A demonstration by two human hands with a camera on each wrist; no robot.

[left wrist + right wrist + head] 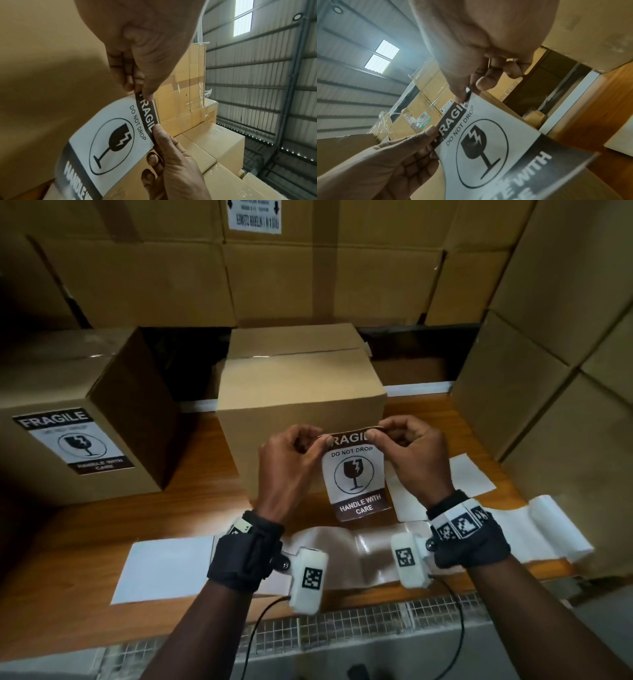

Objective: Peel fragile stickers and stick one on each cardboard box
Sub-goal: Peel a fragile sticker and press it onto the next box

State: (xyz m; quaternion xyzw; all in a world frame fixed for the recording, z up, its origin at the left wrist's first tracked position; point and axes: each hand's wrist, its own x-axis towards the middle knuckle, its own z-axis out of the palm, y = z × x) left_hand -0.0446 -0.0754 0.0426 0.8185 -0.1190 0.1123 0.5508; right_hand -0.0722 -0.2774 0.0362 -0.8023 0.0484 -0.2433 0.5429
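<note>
A white and black fragile sticker [356,477] hangs upright in front of the near face of the middle cardboard box [298,392]. My left hand [322,441] pinches its top left corner and my right hand [373,434] pinches its top right corner. In the left wrist view, thumb and forefinger of the left hand [142,92] clamp the black FRAGILE band of the sticker [109,132]. The right wrist view has the right hand [464,97] on the other end of that band. I cannot tell whether the sticker touches the box. The box on the left [68,378] carries a fragile sticker [73,440] on its front.
Glossy backing strip [342,546] lies on the wooden table under my wrists, ending in a roll [555,529] at the right. White sheets [164,566] lie at the front left. Stacked cardboard boxes [548,354] wall in the back and right.
</note>
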